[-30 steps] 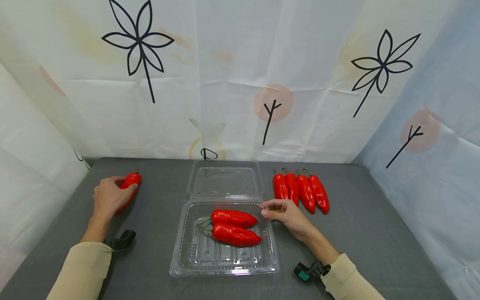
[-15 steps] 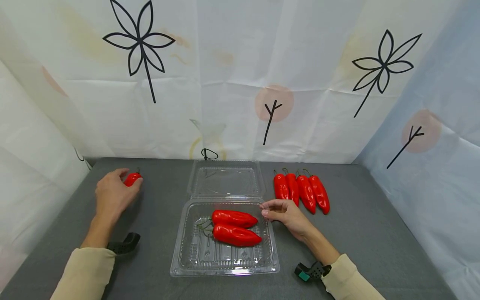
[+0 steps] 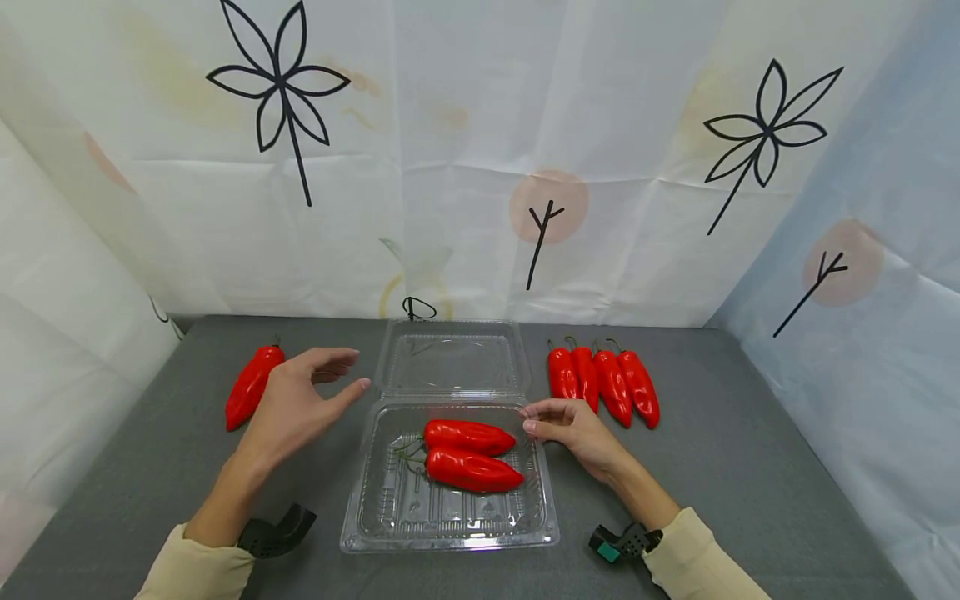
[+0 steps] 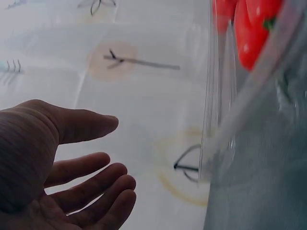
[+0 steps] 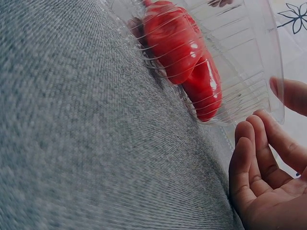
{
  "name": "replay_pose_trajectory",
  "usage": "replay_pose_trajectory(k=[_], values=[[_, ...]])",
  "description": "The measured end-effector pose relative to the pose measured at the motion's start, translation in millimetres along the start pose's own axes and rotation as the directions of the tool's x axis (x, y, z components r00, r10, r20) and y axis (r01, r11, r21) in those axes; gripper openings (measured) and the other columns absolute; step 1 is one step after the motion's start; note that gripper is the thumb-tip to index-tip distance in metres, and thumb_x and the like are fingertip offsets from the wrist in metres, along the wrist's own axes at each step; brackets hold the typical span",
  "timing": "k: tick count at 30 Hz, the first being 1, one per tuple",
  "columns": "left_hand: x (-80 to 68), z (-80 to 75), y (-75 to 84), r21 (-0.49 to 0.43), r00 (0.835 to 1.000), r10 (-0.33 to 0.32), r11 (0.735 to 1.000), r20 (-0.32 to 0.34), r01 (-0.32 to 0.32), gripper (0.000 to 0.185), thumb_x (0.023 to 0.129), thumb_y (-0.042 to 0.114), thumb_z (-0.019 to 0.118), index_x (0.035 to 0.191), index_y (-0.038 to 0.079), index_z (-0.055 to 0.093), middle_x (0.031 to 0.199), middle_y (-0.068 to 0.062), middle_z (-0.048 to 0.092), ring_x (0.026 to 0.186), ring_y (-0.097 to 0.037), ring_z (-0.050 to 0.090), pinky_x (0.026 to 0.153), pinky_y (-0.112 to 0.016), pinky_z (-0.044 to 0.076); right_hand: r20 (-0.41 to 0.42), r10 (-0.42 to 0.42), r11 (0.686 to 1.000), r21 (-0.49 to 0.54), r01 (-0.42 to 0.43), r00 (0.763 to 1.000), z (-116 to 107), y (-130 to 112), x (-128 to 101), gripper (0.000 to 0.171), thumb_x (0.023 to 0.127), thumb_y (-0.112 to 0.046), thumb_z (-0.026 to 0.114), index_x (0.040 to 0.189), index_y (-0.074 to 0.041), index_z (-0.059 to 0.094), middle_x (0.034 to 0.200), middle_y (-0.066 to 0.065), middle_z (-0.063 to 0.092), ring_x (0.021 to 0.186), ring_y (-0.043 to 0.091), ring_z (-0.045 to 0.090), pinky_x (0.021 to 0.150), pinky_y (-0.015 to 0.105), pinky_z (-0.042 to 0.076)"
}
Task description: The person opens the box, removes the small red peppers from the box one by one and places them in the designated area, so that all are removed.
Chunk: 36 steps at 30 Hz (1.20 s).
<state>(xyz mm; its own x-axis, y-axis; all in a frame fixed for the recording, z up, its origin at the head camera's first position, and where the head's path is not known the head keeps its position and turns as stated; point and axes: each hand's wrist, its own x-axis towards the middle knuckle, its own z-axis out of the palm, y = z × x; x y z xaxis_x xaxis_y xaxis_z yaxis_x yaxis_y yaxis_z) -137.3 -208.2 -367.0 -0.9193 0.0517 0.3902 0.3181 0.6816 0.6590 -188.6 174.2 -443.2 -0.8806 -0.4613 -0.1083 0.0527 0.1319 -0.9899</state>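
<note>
Left hand is leaving pepper at frame left — fingers spread, empty, heading toward box; right hand is touching its rim, loosely curled.

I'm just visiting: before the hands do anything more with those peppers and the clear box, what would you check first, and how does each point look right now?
1. Lid of the clear box open and lying flat: ok.
2. Room left in the box beside the two peppers: ok.
3. Left hand empty, fingers spread: ok.
4. Single pepper on the left lies free on the table: ok.
5. Right hand at the box's right rim; whether it touches it: cannot tell.
6. Four peppers on the right in a tidy row: ok.
</note>
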Motion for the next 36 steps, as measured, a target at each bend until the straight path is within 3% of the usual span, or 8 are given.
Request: replay_pose_trajectory(k=[7,16,21,31,36], values=[[-14.7,21.3,26.8,-0.079,0.986,0.063,0.996,0.154,-0.051,0.038,0.085,0.011,0.083,0.120,0.006,0.071,0.114,-0.006,0.072,0.102,-0.025,0.069,0.088,-0.048,0.057,0.004,-0.009,1.000,-0.013,0.009,1.000,-1,0,-1,0.038,0.096,-0.013,0.071,0.123,0.011,0.064,0.115,0.024,0.068,0.090,0.016,0.066,0.082,0.028,0.056],[-26.3,39.7,36.7,-0.104,0.957,0.108,0.991,0.269,-0.083,0.035,0.084,0.010,0.083,0.118,0.007,0.072,0.112,0.000,0.072,0.098,-0.022,0.069,0.087,-0.043,0.058,0.008,-0.010,1.000,-0.006,0.010,1.000,-2,2,0,0.038,0.095,-0.013,0.072,0.123,0.012,0.064,0.114,0.024,0.069,0.088,0.015,0.066,0.081,0.028,0.056],[-31.5,45.5,44.1,-0.113,0.941,0.113,0.990,0.319,-0.080,0.036,0.085,0.011,0.083,0.118,0.005,0.071,0.113,-0.006,0.072,0.100,-0.026,0.069,0.088,-0.045,0.058,0.007,-0.023,1.000,-0.018,0.023,1.000,-2,5,0,0.037,0.095,-0.013,0.072,0.122,0.010,0.066,0.114,0.026,0.068,0.088,0.014,0.067,0.080,0.028,0.056],[-40.3,63.7,48.3,-0.099,0.905,0.146,0.988,0.399,-0.116,0.039,0.083,0.013,0.085,0.118,0.003,0.071,0.109,-0.003,0.071,0.093,-0.020,0.067,0.082,-0.041,0.059,0.010,-0.029,0.999,-0.016,0.029,1.000,-1,5,0,0.036,0.095,-0.014,0.072,0.122,0.008,0.066,0.112,0.022,0.070,0.088,0.015,0.067,0.080,0.028,0.056],[-43.0,72.9,48.1,-0.057,0.901,0.162,0.987,0.403,-0.152,0.041,0.081,0.012,0.086,0.119,0.002,0.072,0.112,-0.004,0.072,0.096,-0.020,0.067,0.084,-0.039,0.058,0.010,-0.030,0.999,-0.014,0.030,1.000,-2,6,-1,0.036,0.095,-0.015,0.073,0.122,0.009,0.066,0.112,0.022,0.070,0.088,0.015,0.067,0.080,0.028,0.056]])
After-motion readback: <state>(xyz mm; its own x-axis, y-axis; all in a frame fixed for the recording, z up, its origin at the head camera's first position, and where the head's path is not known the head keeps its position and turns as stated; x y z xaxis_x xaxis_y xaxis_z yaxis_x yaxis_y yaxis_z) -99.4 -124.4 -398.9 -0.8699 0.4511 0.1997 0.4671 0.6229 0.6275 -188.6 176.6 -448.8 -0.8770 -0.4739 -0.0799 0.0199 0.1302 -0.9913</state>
